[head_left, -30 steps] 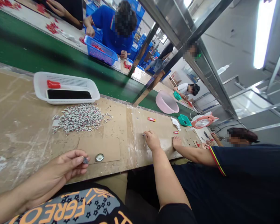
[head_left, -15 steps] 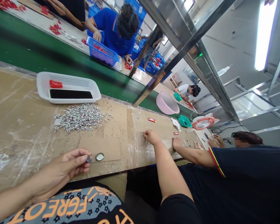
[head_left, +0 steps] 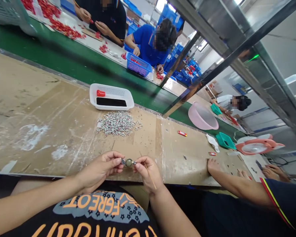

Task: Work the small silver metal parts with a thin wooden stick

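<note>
My left hand (head_left: pixel 102 169) pinches a small dark grey piece (head_left: pixel 123 162) at its fingertips. In my right hand (head_left: pixel 150 172) a thin wooden stick (head_left: pixel 150 176) lies across the fingers, and its thumb and forefinger pinch a small shiny piece (head_left: pixel 134 163). Between the fingertips is a round, dark-rimmed, cap-like piece (head_left: pixel 128 162) with a dull greenish face. Whether the pieces touch it or are joined to it, I cannot tell. Behind my hands lies a cardboard sheet (head_left: pixel 124 147), partly covered by them. Beyond it is a pile of small silvery parts (head_left: pixel 118 123).
A white basket (head_left: pixel 93 102) with a red item and a black slab stands behind the pile. To the right are a pink basin (head_left: pixel 202 117), a green basket (head_left: pixel 224 140) and a co-worker's arm (head_left: pixel 234 182). A metal post (head_left: pixel 179 100) rises at the table's back edge.
My right hand has come back from the table at the right to meet my left hand. The cap-like piece, earlier on the cardboard, is now between my fingertips. The view has turned left.
</note>
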`<state>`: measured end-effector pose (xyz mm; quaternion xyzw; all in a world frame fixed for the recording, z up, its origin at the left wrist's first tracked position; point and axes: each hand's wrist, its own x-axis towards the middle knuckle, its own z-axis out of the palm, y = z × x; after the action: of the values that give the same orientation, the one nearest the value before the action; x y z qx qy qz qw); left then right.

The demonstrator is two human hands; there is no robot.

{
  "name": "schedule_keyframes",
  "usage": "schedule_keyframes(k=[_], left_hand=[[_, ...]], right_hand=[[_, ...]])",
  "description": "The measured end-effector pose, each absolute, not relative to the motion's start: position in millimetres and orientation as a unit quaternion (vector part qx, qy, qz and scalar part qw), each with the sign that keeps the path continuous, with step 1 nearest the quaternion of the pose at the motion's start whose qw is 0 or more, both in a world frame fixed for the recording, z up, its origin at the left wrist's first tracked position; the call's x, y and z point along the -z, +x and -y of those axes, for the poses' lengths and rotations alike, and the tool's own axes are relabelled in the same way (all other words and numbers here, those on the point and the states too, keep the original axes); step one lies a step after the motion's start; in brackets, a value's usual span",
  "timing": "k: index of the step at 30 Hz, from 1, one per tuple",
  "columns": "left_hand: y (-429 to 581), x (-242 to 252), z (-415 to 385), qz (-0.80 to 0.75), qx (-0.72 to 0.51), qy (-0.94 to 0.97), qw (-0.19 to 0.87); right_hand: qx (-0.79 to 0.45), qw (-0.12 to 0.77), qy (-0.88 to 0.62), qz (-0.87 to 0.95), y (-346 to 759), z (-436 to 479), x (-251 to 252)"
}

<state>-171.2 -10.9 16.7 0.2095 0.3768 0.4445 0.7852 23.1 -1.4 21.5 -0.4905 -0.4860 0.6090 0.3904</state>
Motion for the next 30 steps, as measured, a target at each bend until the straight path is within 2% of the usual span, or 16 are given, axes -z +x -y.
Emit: schedule_keyframes(k=[6, 30], left_hand=[[-172, -20, 17, -0.358, -0.458, 0.205, 0.787], [-174, -14, 19, -0.348, -0.465, 0.209, 0.787]], right_hand=[[-0.64, 0.437, -0.477, 0.414, -7, 19, -19], [-0.647, 0.468, -0.455, 0.394, -17, 24, -16]])
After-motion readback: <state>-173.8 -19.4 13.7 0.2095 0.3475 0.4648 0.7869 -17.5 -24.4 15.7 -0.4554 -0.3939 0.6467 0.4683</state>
